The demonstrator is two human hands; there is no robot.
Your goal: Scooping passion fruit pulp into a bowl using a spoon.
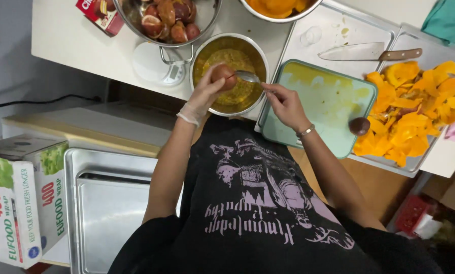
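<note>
Scooping: left hand (203, 96) grips a passion fruit half (223, 76), right hand (284, 104) pinches the spoon (247, 76); pulp bowl (207, 50) part-filled; whole fruit (360, 126) waits.

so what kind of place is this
Likely a kitchen prep area: a metal bowl of yellow pulp, a cutting board, a knife and a tray of yellow fruit peels share the counter.

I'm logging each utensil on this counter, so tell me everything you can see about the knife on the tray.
The knife lies flat on a pale metal tray, apart from both hands. It has a broad, light-coloured blade with its tip pointing to the picture's left, and a brown handle that looks like wood at the right end. Nothing holds it. The handle end reaches toward the heap of orange peel pieces on the neighbouring tray; whether it touches them cannot be told. Yellow smears dot the tray near it.
</note>
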